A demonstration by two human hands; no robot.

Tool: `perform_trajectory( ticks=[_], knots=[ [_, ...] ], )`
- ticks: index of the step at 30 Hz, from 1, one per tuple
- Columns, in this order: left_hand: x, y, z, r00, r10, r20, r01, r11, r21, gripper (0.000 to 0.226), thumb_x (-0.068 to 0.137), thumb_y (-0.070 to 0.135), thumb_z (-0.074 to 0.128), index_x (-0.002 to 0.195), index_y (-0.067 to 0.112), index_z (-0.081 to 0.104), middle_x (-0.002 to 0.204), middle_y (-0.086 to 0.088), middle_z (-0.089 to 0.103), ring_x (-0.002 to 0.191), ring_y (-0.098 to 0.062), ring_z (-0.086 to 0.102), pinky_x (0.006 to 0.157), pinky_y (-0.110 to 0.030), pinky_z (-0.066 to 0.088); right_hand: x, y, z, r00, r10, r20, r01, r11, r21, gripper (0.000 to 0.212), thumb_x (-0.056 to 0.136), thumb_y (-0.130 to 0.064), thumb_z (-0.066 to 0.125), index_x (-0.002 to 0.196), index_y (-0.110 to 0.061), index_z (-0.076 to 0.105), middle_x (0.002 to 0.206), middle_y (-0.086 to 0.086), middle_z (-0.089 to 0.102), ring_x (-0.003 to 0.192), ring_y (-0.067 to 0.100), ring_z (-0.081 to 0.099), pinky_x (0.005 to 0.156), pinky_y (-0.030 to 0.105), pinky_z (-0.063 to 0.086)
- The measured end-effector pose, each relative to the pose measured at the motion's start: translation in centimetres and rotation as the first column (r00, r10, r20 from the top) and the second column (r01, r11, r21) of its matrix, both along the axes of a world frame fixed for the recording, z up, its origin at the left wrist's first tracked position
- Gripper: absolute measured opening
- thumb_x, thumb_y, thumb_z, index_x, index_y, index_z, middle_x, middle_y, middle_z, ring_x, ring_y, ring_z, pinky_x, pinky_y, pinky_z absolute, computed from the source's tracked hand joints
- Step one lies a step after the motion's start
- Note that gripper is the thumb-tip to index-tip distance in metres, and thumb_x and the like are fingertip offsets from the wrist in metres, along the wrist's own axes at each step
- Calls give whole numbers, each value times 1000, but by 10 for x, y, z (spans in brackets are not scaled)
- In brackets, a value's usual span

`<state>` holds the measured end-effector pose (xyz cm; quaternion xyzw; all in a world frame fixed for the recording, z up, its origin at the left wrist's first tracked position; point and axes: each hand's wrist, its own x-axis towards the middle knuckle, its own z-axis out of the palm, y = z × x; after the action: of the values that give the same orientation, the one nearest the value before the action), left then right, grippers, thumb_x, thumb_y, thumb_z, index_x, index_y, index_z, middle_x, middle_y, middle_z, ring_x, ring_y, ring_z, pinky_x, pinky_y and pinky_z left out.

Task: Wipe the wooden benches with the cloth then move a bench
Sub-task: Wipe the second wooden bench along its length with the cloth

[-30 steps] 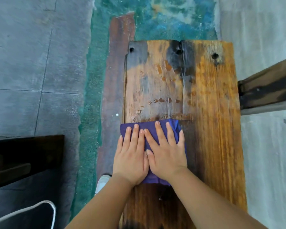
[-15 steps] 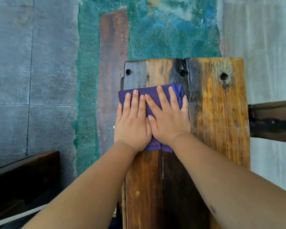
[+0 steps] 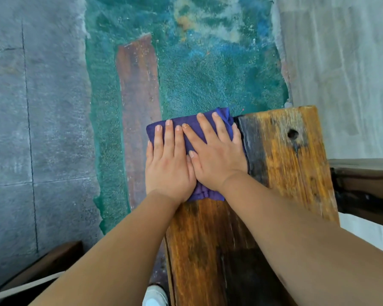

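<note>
A worn wooden bench (image 3: 292, 164) with orange and dark stained planks runs away from me, its far end in mid-frame. A folded purple cloth (image 3: 192, 125) lies on the bench's far left corner, reaching the end edge. My left hand (image 3: 167, 164) and my right hand (image 3: 215, 155) press flat on the cloth side by side, fingers straight and pointing forward, the right thumb overlapping the left hand. Most of the cloth is hidden under my hands.
A dark wooden bench (image 3: 363, 186) juts in from the right edge, close to this bench. Another dark bench corner (image 3: 42, 266) sits at the lower left. Below are grey floor tiles (image 3: 35, 129), green worn matting (image 3: 208, 74) and a reddish strip (image 3: 139, 96). My white shoe (image 3: 154, 297) shows by the bench.
Both hands have slid the cloth forward along the left plank, from mid-bench to its far end. The view followed, so the bench end now sits lower in frame.
</note>
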<state>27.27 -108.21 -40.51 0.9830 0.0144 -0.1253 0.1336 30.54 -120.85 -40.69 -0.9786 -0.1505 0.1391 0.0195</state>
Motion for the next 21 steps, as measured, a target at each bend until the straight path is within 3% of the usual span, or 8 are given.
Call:
perform_trajectory(
  ticks=[8, 14, 18, 21],
  knots=[
    [-3, 1, -9, 996, 0, 87, -1, 1000, 4, 66, 95, 41, 20, 154, 11, 18, 163, -9, 11, 150, -28, 5, 119, -44, 7, -2, -1, -9, 998, -4, 70, 1, 999, 43, 60, 89, -50, 20, 149, -42, 21, 162, -1, 19, 148, 29, 9, 113, 63, 9],
    [-16, -1, -7, 995, -5, 98, 3, 1000, 18, 62, 100, 36, 28, 154, 10, 14, 163, -11, 6, 150, -27, 1, 121, -45, 8, -17, -5, 0, 993, 38, 113, -42, 998, 35, 59, 95, -49, 26, 152, -38, 20, 163, 2, 15, 149, 30, 6, 116, 54, -6],
    [-94, -10, -4, 998, -10, 63, 7, 999, 42, 65, 97, 37, 24, 154, 6, 16, 162, -15, 7, 150, -32, 4, 120, -48, 10, -91, -17, 2, 992, 85, 89, -92, 992, 81, 61, 94, -49, 29, 153, -35, 21, 164, 5, 12, 149, 31, 3, 118, 49, -8],
    [-172, -30, 4, 999, 39, 16, -40, 997, 59, 67, 93, 36, 27, 151, 2, 25, 160, -20, 16, 148, -38, 14, 117, -52, 19, -162, -35, 12, 991, 132, 32, -135, 982, 134, 61, 93, -47, 32, 152, -34, 24, 163, 4, 14, 149, 29, 6, 118, 48, -5]
  ],
)
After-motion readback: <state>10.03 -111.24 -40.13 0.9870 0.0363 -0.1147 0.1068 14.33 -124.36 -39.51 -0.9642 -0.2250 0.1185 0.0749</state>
